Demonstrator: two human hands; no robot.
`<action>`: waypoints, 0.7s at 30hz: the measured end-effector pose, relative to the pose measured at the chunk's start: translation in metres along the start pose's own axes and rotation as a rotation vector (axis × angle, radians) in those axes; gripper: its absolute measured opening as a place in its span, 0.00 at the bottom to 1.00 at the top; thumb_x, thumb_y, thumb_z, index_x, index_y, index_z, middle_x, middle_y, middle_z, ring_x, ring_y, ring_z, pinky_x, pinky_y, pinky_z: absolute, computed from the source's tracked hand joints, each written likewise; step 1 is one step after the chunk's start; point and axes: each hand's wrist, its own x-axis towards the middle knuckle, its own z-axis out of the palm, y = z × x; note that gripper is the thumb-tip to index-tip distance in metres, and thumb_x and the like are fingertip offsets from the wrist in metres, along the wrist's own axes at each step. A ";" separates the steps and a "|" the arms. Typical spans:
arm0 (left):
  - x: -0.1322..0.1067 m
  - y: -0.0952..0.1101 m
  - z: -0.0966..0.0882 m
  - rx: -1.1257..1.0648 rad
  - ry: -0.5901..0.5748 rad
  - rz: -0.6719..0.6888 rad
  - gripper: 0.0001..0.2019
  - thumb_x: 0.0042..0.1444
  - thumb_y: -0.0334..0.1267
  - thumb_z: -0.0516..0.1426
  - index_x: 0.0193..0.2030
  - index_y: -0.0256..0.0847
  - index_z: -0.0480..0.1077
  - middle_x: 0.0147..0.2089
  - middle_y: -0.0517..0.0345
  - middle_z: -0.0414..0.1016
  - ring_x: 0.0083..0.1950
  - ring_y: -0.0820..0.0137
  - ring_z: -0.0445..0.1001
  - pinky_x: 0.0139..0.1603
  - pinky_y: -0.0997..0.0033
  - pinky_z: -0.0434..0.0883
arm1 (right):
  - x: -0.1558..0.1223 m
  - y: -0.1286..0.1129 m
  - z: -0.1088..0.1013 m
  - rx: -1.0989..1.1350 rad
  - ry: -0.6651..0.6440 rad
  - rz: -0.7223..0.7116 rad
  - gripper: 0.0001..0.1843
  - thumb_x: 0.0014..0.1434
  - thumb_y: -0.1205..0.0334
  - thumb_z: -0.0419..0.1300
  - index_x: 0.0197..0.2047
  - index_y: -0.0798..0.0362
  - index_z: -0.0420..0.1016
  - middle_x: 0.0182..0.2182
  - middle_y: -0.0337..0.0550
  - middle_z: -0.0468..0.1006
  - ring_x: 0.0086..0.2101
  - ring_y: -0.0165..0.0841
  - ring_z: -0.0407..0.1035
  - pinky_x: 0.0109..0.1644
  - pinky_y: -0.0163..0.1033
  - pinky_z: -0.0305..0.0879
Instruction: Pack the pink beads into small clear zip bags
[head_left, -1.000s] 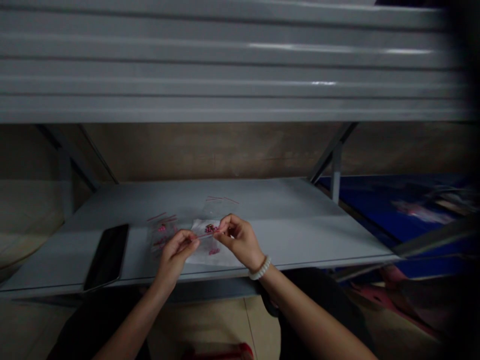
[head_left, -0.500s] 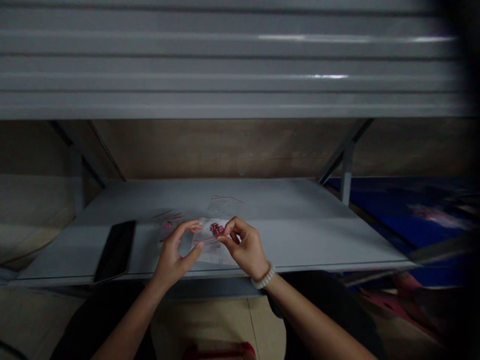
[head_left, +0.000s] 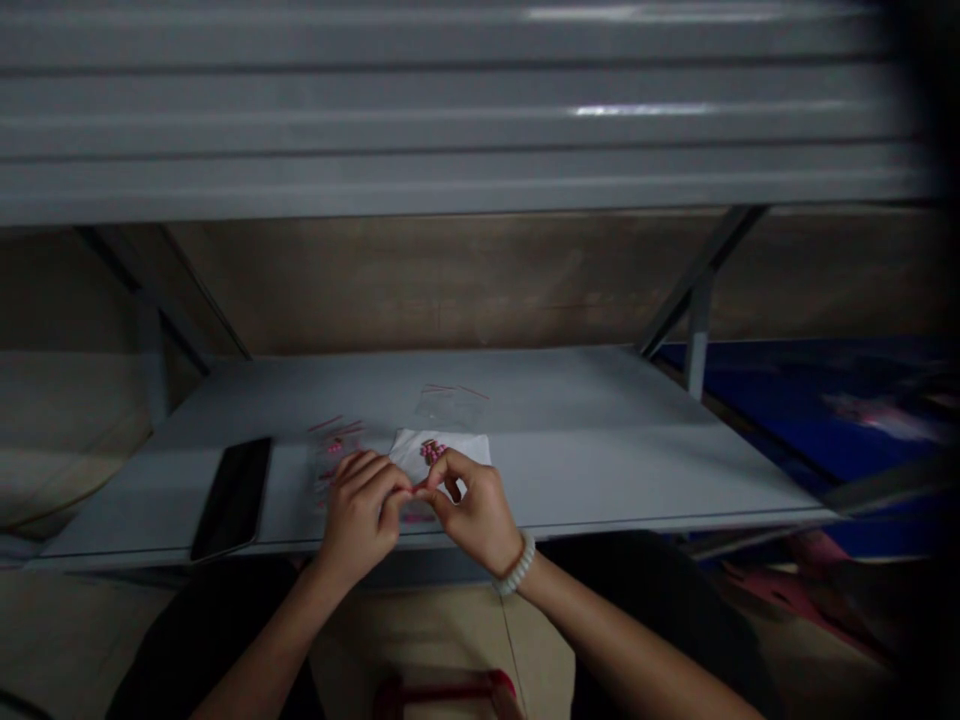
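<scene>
My left hand and my right hand meet at the fingertips over the front of a grey shelf. Together they pinch a small clear zip bag with a pink strip. Just behind the fingers a white sheet carries a little heap of pink beads. More small bags holding pink bits lie to the left, partly hidden by my left hand. An empty clear bag lies farther back. A white bead bracelet is on my right wrist.
A dark phone lies flat at the shelf's front left. A grey shelf board hangs low overhead, held by slanted grey struts. Blue sheeting is at the right. A red object sits on the floor below.
Both hands have dropped toward the shelf's front edge and closed together, the left hand going from spread fingers to a pinch. The bag came down with them, uncovering the white sheet and beads.
</scene>
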 end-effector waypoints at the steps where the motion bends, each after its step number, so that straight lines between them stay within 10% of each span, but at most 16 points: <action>1: 0.000 -0.001 -0.001 0.004 0.020 -0.010 0.09 0.55 0.32 0.54 0.24 0.44 0.68 0.25 0.59 0.71 0.33 0.64 0.68 0.42 0.62 0.62 | 0.000 -0.002 -0.001 -0.002 -0.007 -0.012 0.08 0.50 0.72 0.60 0.25 0.52 0.67 0.22 0.35 0.70 0.22 0.27 0.58 0.26 0.32 0.54; 16: 0.001 -0.018 -0.018 -0.440 0.074 -0.362 0.04 0.46 0.38 0.64 0.25 0.42 0.76 0.25 0.59 0.77 0.29 0.68 0.73 0.32 0.71 0.67 | 0.009 -0.008 -0.006 0.162 0.088 -0.004 0.09 0.50 0.69 0.64 0.24 0.53 0.67 0.23 0.36 0.70 0.27 0.28 0.65 0.34 0.36 0.62; 21: -0.004 -0.039 -0.026 -0.577 0.187 -0.556 0.06 0.45 0.39 0.64 0.24 0.40 0.75 0.23 0.60 0.73 0.26 0.71 0.70 0.28 0.74 0.66 | 0.007 0.004 0.013 0.518 -0.104 0.235 0.23 0.47 0.62 0.68 0.46 0.49 0.65 0.42 0.44 0.74 0.37 0.31 0.73 0.38 0.37 0.70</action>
